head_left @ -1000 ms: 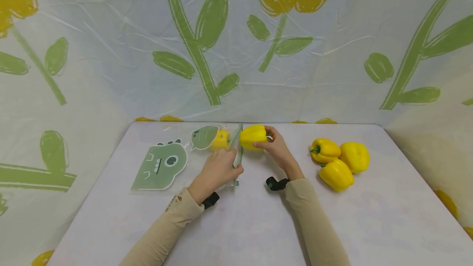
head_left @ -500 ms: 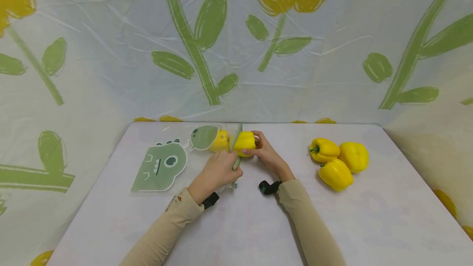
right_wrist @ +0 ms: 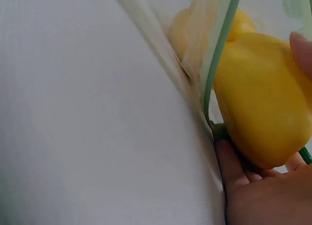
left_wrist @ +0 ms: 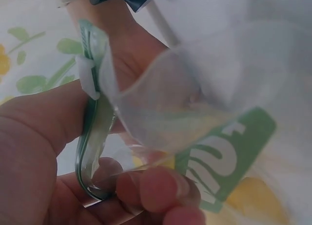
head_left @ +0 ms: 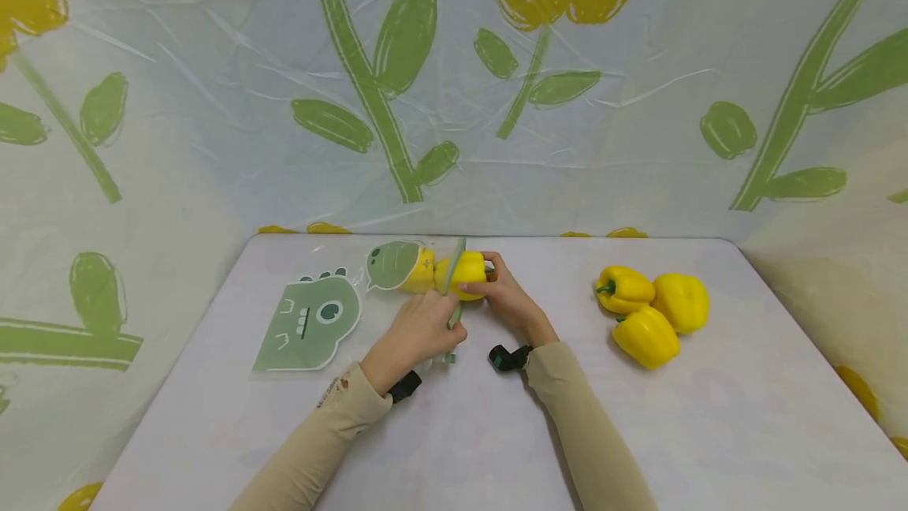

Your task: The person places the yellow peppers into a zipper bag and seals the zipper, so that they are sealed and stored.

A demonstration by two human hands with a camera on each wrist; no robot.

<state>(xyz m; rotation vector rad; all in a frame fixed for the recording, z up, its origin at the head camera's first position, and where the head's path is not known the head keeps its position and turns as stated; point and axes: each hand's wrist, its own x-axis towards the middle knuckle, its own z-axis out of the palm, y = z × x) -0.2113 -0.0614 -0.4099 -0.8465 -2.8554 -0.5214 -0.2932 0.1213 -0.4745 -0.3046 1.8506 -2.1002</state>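
Observation:
A clear zip bag point(head_left: 305, 326) with a green dinosaur print lies flat on the table, its mouth facing right. My left hand point(head_left: 418, 330) pinches the green edge of that mouth; the left wrist view shows a white slider point(left_wrist: 87, 76) on this edge. One yellow bell pepper point(head_left: 420, 273) is inside, partly behind the print. Another bell pepper point(right_wrist: 268, 98) is part way into the mouth, its inner end close to the first. My right hand point(head_left: 507, 298) grips its stem end, with fingers point(right_wrist: 229, 161) under it in the right wrist view.
Three more yellow bell peppers, one with its green stem facing left point(head_left: 624, 290), one at the back right point(head_left: 681, 302) and one in front point(head_left: 647, 337), sit together on the right of the white table point(head_left: 482, 448). A flower-printed cloth point(head_left: 638, 148) hangs behind.
My right hand has moved left with the bell pepper, from outside the bag's mouth to part way inside. My left hand has kept its hold on the edge.

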